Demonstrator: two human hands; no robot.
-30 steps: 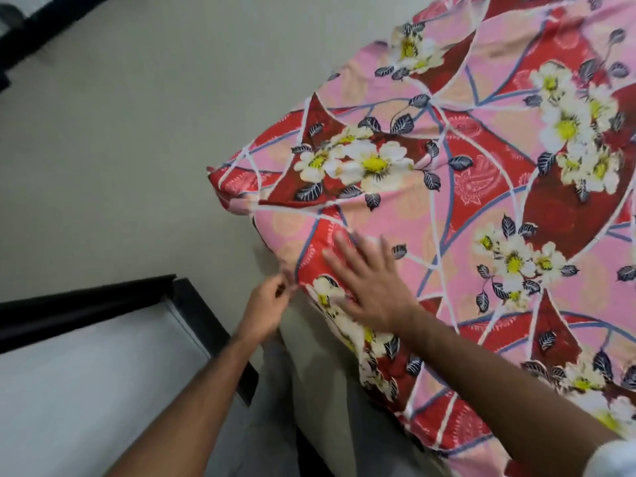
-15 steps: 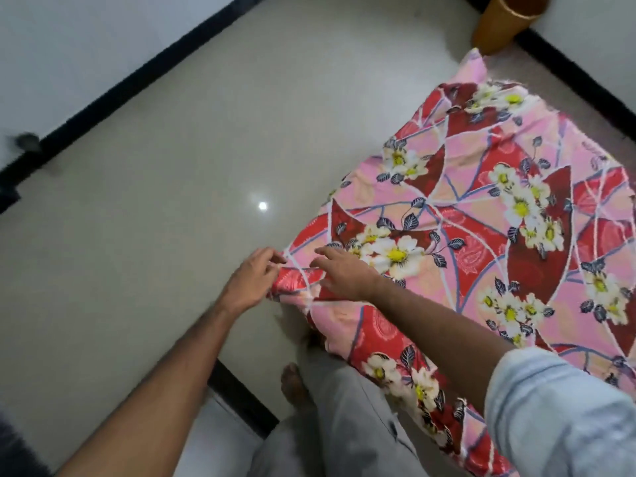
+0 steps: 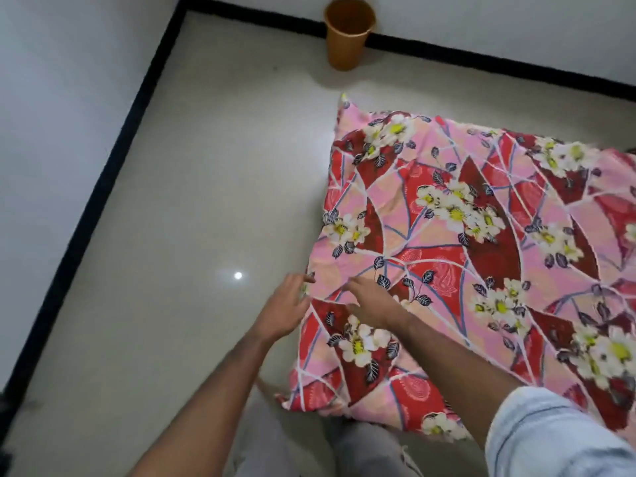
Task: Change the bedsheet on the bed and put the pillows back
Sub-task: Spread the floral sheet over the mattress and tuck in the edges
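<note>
A pink and red bedsheet (image 3: 481, 242) with white and yellow flowers covers the low mattress that fills the right half of the head view. My left hand (image 3: 285, 308) is at the sheet's left edge, fingers spread and touching the fabric's side. My right hand (image 3: 371, 301) lies flat on top of the sheet just inside that edge, fingers apart and pressing down. No pillows are in view.
An orange plastic bin (image 3: 349, 32) stands against the far wall. Glossy beige floor tiles (image 3: 189, 218) run along the bed's left side, bounded by a black skirting (image 3: 103, 180). My grey trouser legs (image 3: 361, 449) are at the bottom.
The view has swung up and left along the bed's side. Both hands have left the near corner and moved further along the left edge; the orange bin is now fully in sight.
</note>
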